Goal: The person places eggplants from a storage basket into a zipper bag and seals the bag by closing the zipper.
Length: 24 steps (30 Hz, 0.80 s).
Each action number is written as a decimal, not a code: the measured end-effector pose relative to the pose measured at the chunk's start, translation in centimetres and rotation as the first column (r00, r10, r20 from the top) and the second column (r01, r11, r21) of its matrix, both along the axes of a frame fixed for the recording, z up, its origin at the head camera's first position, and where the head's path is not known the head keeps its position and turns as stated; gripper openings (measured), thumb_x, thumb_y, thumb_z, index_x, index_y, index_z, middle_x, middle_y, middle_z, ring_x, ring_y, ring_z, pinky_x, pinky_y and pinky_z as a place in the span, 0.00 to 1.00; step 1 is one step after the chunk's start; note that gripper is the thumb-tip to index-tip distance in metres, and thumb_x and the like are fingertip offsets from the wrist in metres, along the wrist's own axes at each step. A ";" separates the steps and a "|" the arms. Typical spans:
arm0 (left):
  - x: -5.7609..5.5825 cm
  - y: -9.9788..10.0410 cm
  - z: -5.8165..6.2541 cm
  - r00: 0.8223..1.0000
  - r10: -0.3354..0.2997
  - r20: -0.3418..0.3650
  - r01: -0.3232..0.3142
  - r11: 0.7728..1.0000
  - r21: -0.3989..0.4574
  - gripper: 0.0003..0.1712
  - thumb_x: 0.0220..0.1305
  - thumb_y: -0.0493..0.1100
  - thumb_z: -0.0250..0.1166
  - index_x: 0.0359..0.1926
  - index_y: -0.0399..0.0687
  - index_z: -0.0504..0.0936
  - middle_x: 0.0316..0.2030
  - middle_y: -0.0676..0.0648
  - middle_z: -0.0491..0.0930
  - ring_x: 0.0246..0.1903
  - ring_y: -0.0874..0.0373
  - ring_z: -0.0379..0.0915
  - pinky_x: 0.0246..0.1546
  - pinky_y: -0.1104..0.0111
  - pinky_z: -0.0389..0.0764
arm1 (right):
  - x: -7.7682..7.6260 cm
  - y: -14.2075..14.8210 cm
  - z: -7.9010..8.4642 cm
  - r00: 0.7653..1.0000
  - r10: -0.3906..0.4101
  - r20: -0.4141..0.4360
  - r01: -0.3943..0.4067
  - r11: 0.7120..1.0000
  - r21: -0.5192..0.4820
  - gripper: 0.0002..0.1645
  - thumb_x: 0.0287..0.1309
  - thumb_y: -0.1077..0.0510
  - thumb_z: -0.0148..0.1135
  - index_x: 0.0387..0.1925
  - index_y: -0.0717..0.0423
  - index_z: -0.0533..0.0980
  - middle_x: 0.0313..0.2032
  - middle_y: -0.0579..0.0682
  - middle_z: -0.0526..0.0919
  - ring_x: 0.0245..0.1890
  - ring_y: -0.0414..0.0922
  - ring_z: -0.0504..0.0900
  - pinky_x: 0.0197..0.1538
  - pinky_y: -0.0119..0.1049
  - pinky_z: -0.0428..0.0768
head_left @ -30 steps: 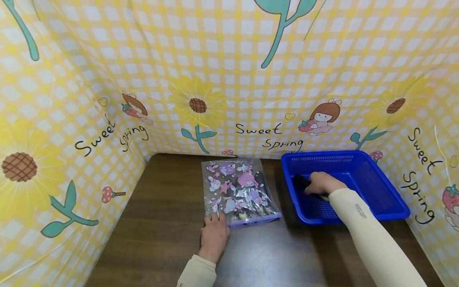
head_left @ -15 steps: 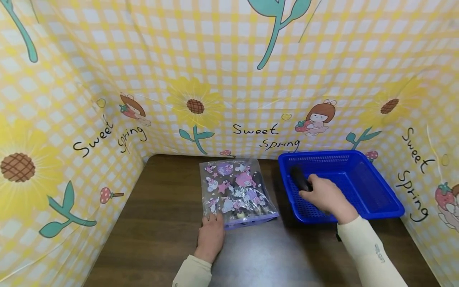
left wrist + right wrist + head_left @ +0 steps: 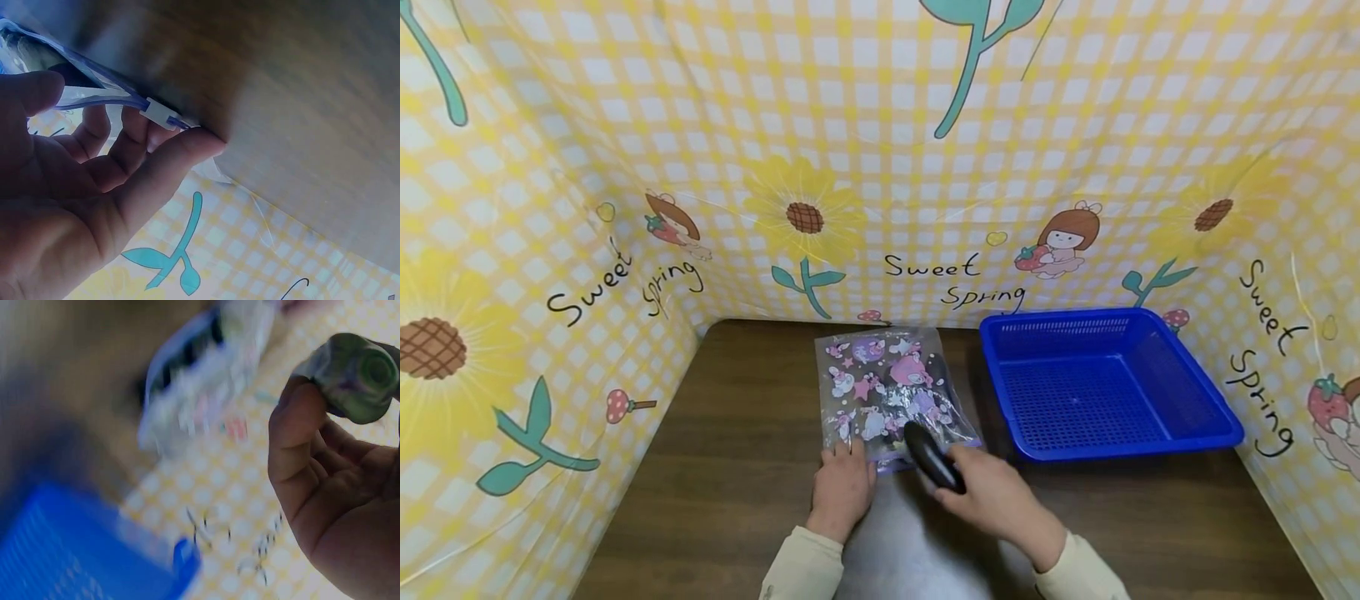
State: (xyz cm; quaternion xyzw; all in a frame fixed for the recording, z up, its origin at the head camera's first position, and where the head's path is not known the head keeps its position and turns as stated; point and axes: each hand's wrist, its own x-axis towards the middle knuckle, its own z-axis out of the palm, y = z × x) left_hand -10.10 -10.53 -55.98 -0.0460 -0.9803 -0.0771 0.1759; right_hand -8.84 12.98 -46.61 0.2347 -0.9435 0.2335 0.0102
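Note:
A clear zip bag (image 3: pixel 859 388) printed with pink and purple cartoon figures lies on the table, its purple-edged mouth toward me. My left hand (image 3: pixel 842 493) pinches the bag's near left corner; in the left wrist view, thumb and fingers grip beside the white slider (image 3: pixel 160 114) and the mouth gapes. Dark things with pale green ends show inside the bag. My right hand (image 3: pixel 1000 500) holds a glossy black eggplant (image 3: pixel 929 455) by its stem end, over the bag's near edge. Its green cap and stem (image 3: pixel 362 375) face the right wrist camera.
A blue plastic basket (image 3: pixel 1187 398) with perforated floor and sides stands to the right of the bag, nothing in it. Dark wood tabletop (image 3: pixel 722 467) surrounds the bag. Yellow checked sheeting (image 3: pixel 850 100) with flowers and lettering walls the back and both sides.
My right hand has lifted the eggplant out of the blue basket and carried it left to the bag's mouth. The left hand has stayed at the bag's corner.

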 end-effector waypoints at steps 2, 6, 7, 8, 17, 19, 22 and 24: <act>0.0 0.0 0.1 1.000 -0.002 -0.006 0.002 1.000 0.012 0.20 0.58 0.47 0.71 0.37 0.34 0.76 0.27 0.36 0.73 0.26 0.43 0.69 0.12 0.54 0.75 | 0.7 -0.9 -1.1 0.998 0.059 0.014 -0.060 0.998 0.019 0.23 0.49 0.48 0.76 0.41 0.52 0.75 0.30 0.42 0.77 0.26 0.40 0.74 0.27 0.39 0.73; -0.1 0.1 0.0 0.999 -0.009 -0.037 0.010 1.000 0.026 0.19 0.57 0.45 0.71 0.35 0.34 0.75 0.27 0.36 0.73 0.26 0.42 0.69 0.11 0.54 0.74 | 1.6 -2.4 -3.0 0.992 0.116 0.044 -0.119 0.990 0.078 0.24 0.48 0.47 0.76 0.40 0.54 0.74 0.29 0.44 0.76 0.25 0.42 0.75 0.26 0.40 0.72; -0.1 0.1 0.0 0.999 -0.009 -0.044 0.010 1.000 0.025 0.19 0.56 0.45 0.71 0.35 0.34 0.75 0.27 0.36 0.73 0.26 0.42 0.69 0.11 0.54 0.74 | 1.6 -2.7 -3.4 0.992 0.115 0.045 -0.119 0.988 0.096 0.24 0.48 0.47 0.76 0.39 0.55 0.74 0.29 0.45 0.76 0.25 0.43 0.75 0.26 0.41 0.73; -0.1 0.1 0.1 0.999 -0.007 -0.048 0.008 1.000 0.024 0.19 0.56 0.45 0.71 0.35 0.34 0.75 0.27 0.36 0.73 0.26 0.42 0.69 0.11 0.54 0.74 | 1.6 -3.0 -3.8 0.993 0.109 0.036 -0.112 0.987 0.113 0.24 0.48 0.47 0.76 0.40 0.56 0.74 0.29 0.46 0.76 0.25 0.44 0.76 0.26 0.41 0.74; 0.0 0.1 0.3 0.994 -0.015 -0.110 0.013 1.000 -0.019 0.13 0.56 0.39 0.69 0.32 0.36 0.72 0.26 0.37 0.73 0.25 0.43 0.69 0.09 0.56 0.73 | 0.8 -6.0 -6.4 0.997 -0.006 -0.075 0.015 0.993 0.120 0.34 0.43 0.48 0.80 0.45 0.61 0.72 0.30 0.55 0.80 0.26 0.52 0.82 0.25 0.46 0.77; 0.0 0.1 0.1 0.988 -0.015 -0.156 0.009 0.999 -0.040 0.10 0.56 0.35 0.66 0.31 0.36 0.71 0.25 0.38 0.72 0.24 0.44 0.68 0.09 0.56 0.72 | 0.5 -6.6 -6.8 0.996 -0.011 -0.086 0.021 0.994 0.109 0.35 0.43 0.47 0.80 0.45 0.61 0.70 0.28 0.55 0.80 0.24 0.52 0.81 0.23 0.45 0.76; 0.0 0.1 0.0 0.975 -0.014 -0.222 -0.002 0.997 -0.071 0.07 0.55 0.33 0.62 0.29 0.37 0.70 0.23 0.39 0.70 0.23 0.45 0.67 0.07 0.58 0.70 | 0.1 -7.6 -7.1 0.994 -0.042 -0.102 0.053 0.993 0.107 0.36 0.44 0.46 0.80 0.46 0.59 0.70 0.23 0.53 0.80 0.21 0.51 0.81 0.20 0.45 0.74; -0.1 0.1 -0.3 0.967 -0.011 -0.254 -0.009 0.997 -0.077 0.09 0.52 0.33 0.64 0.28 0.37 0.70 0.22 0.39 0.69 0.22 0.45 0.66 0.06 0.59 0.69 | -0.1 -8.2 -7.3 0.990 -0.073 -0.121 0.087 0.989 0.120 0.34 0.44 0.43 0.80 0.42 0.58 0.70 0.20 0.52 0.79 0.19 0.51 0.79 0.18 0.44 0.73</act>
